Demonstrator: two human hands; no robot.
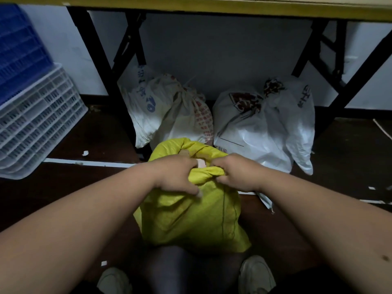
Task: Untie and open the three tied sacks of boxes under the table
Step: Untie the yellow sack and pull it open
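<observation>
- Yellow sack (pixel 191 219) stands on the floor at our feet, twisted neck (pixel 206 174) running sideways between both hands.
- Left hand (pixel 177 177) and right hand (pixel 237 172) each grip it, equally near; knot itself probably hidden.

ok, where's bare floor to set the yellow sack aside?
Bare dark floor lies between the white slatted crate and the black table leg. Crowded behind the yellow woven sack: cream cloth sack and white plastic sack.

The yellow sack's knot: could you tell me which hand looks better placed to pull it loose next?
Probably the right hand: it pinches the twisted neck of the yellow sack at the knot, while the left hand grips lower and braces the sack.
</observation>
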